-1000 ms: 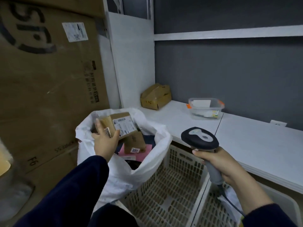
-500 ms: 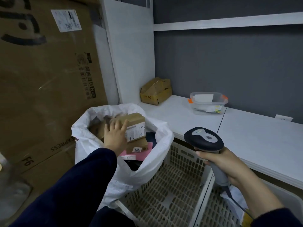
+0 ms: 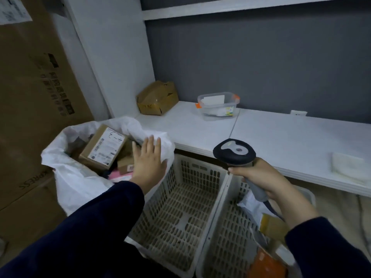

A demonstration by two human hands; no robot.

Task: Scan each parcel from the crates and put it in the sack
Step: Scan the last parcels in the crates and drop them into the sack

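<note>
The white sack (image 3: 78, 183) stands open at the left with several parcels inside. On top lies a brown box with a white label (image 3: 103, 147). My left hand (image 3: 149, 159) hovers over the sack's right rim, fingers straight, holding nothing. My right hand (image 3: 259, 178) grips the handle of the barcode scanner (image 3: 234, 152) above the crates. The left crate (image 3: 180, 207) shows only its slotted floor. The right crate (image 3: 226, 233) holds several parcels, among them a yellow one (image 3: 271, 224) and an orange one (image 3: 267, 265).
A white counter (image 3: 271, 141) runs behind the crates, bearing a crumpled cardboard box (image 3: 157, 101), a clear plastic tub (image 3: 218, 105) and a white folded cloth (image 3: 349, 167). Large cardboard cartons (image 3: 30, 97) stand to the left of the sack.
My left hand let go of the labelled brown box, which now lies in the sack, and moved right to the sack's rim. The scanner hand stayed roughly in place.
</note>
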